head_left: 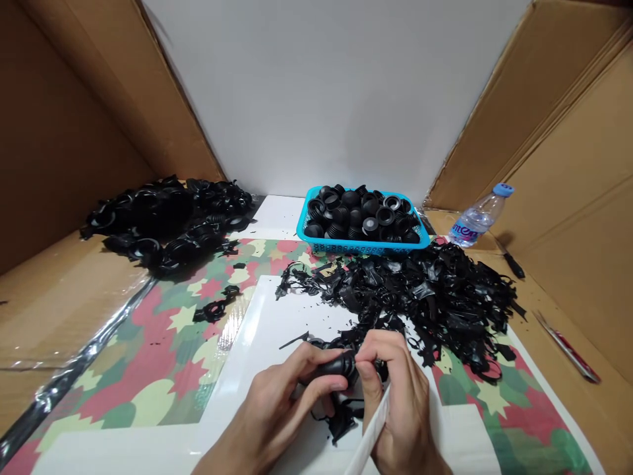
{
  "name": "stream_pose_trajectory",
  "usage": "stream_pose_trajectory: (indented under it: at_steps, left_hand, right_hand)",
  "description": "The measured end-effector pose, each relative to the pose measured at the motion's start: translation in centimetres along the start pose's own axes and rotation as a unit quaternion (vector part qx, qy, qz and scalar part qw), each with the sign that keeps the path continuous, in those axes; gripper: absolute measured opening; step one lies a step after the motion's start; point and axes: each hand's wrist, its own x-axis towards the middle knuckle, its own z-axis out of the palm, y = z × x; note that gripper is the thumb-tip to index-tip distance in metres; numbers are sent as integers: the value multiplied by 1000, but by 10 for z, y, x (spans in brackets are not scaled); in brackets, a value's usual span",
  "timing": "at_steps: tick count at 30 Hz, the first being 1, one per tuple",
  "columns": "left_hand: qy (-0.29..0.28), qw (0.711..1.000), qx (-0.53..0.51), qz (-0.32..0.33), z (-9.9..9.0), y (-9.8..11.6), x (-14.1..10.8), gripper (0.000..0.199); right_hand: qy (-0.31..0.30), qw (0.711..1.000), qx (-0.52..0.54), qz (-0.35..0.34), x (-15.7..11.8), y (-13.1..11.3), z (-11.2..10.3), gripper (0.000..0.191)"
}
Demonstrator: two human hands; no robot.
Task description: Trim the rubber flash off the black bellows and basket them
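Note:
My left hand (281,396) is closed around a black ribbed rubber part (336,369), its thumb and forefinger on either side of it. My right hand (398,389) is closed too; its thumb and forefinger pinch at the part's right end. A long white handle (370,429) runs through the right hand's grip towards the front edge; the tool's working end is hidden. Beneath the hands, black rubber scraps (341,422) lie on a white sheet (247,356).
A blue basket (366,245) of black ribbed rubber parts stands at the back. Black trimmings (445,297) are heaped right of centre, with a larger black pile (158,224) at left. A water bottle (479,214), a black-handled tool (512,264) and a red cutter (568,349) are at right.

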Motion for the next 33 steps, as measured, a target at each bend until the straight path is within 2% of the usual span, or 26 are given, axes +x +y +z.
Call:
stream_pose_trajectory:
  at_steps: [3,5,7,9,10,11,14,18,23,24,27,28,30,33]
  left_hand:
    - [-8,1000,-28,-6,3,0,2,14]
    - [-9,998,-51,-21,3,2,2,15]
    - [0,996,-87,-37,3,6,3,16]
    - [6,991,-128,-46,2,9,2,14]
    - [5,989,-143,-48,1,10,2,13]
    - [0,988,-149,-47,1,10,2,13]
    - [-21,993,-110,-45,-1,5,1,18]
    - [-40,999,-28,-14,-5,-1,1,29]
    - [5,996,48,69,-7,-3,3,35]
    - [12,995,56,78,-7,-4,3,34]
    - [28,993,65,95,-5,-6,2,32]
    - [35,992,66,100,-5,-6,1,31]
    - [44,992,68,101,-4,-6,-1,30]
    - [42,993,68,88,-2,-4,-3,33]
  right_hand:
    - [16,999,9,49,0,-2,8,14]
    - [51,995,8,85,3,0,7,15]
    - [125,982,-1,142,8,7,-3,17]
    - [200,957,-22,208,12,20,-20,22]
    - [241,947,-44,209,13,26,-30,27]
    - [245,945,-73,203,13,33,-39,30]
    - [198,956,-154,155,11,47,-55,27]
    - [145,968,-173,113,11,48,-52,26]
    - [84,980,-174,43,15,39,-49,23]
    - [81,983,-162,41,14,37,-50,28]
    - [86,986,-131,50,10,31,-52,64]
    - [82,987,-127,48,10,30,-52,70]
    - [75,989,-125,35,10,29,-51,61]
    - [70,987,-145,18,12,32,-49,26]
